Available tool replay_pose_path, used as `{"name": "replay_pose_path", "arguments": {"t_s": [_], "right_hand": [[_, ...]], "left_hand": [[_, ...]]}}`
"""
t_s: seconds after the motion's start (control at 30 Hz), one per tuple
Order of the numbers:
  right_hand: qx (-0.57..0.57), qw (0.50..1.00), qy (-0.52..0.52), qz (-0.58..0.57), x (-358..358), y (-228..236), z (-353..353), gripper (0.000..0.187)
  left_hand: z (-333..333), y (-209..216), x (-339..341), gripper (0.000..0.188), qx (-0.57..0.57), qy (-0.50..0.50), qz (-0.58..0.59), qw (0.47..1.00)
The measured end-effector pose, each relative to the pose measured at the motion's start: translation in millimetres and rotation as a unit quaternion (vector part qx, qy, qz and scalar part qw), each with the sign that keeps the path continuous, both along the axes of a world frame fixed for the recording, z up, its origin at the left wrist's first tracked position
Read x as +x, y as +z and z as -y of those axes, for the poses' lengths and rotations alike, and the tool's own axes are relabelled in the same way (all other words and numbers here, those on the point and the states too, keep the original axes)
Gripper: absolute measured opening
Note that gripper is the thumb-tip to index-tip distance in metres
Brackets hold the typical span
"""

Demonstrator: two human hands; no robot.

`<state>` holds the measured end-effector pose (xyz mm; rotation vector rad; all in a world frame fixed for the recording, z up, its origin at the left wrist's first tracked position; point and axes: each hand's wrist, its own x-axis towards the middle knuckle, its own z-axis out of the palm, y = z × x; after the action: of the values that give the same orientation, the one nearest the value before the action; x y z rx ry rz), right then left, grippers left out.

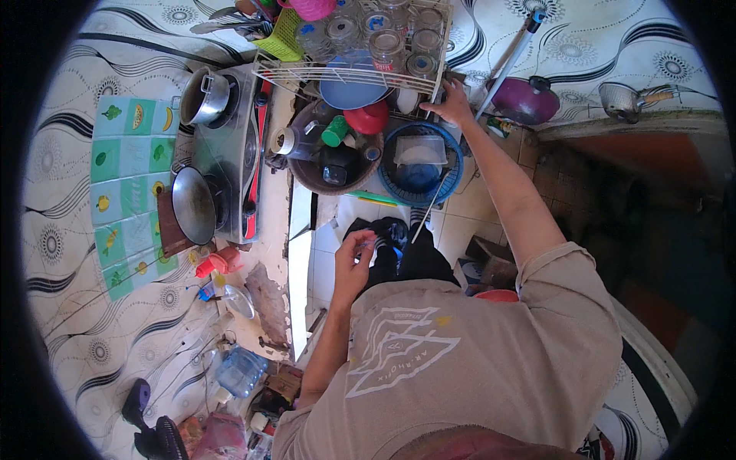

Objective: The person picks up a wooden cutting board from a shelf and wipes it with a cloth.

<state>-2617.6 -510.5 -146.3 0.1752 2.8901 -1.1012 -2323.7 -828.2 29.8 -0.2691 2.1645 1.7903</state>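
My right hand (451, 106) reaches forward to the lower right corner of a wire dish rack (349, 79), its fingers bent round the frame there. What lies behind those fingers is hidden. My left hand (355, 259) hovers in front of my body, beside the counter edge, fingers loosely curved and apart with nothing visible in them. Below the rack stand a blue basket (457, 175) with a clear plastic container (420, 150) inside and a brown basin (310, 182). The basin holds a red bowl (366, 119), a green cup (335, 131) and a dark pot (337, 165).
Upturned glasses (386, 47) crowd the rack, above a blue plate (353, 93). At left, a gas stove (239, 165) carries a pot (205, 96) and a wok (193, 205). A purple pan (526, 101) hangs beside a pole (510, 63). A water jug (241, 370) stands lower left.
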Motion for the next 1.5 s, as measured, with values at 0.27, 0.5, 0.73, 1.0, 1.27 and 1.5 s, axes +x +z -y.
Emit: {"name": "replay_pose_path", "arguments": {"t_s": [0.27, 0.5, 0.73, 1.0, 1.27, 1.5], "right_hand": [[-0.071, 0.988, 0.053, -0.125, 14.4, 1.0, -7.3, 0.080], [-0.296, 0.945, 0.030, -0.136, 8.6, 2.8, -20.7, 0.050], [-0.292, 0.953, 0.023, -0.079, 2.9, 37.3, -30.8, 0.040], [-0.326, 0.940, 0.016, -0.101, 8.7, 60.6, -57.7, 0.029], [-0.326, 0.913, -0.080, -0.231, 83.6, 200.0, -102.9, 0.033], [-0.246, 0.905, -0.134, -0.320, 79.5, 186.6, -107.1, 0.028]], "left_hand": [[5.6, -11.9, 10.9, 0.018, 0.010, 0.018, 0.023, 1.000], [-2.2, -9.2, 17.1, 0.018, 0.003, 0.034, 0.018, 0.999], [-2.3, -14.0, 19.9, 0.017, -0.001, 0.033, 0.016, 0.999], [-4.3, -11.1, 17.4, 0.019, -0.012, 0.020, 0.026, 0.999], [-1.6, -10.5, 27.1, 0.020, -0.012, 0.026, 0.013, 1.000], [-8.0, -9.7, 21.6, 0.020, -0.007, 0.003, 0.035, 0.999]]}}
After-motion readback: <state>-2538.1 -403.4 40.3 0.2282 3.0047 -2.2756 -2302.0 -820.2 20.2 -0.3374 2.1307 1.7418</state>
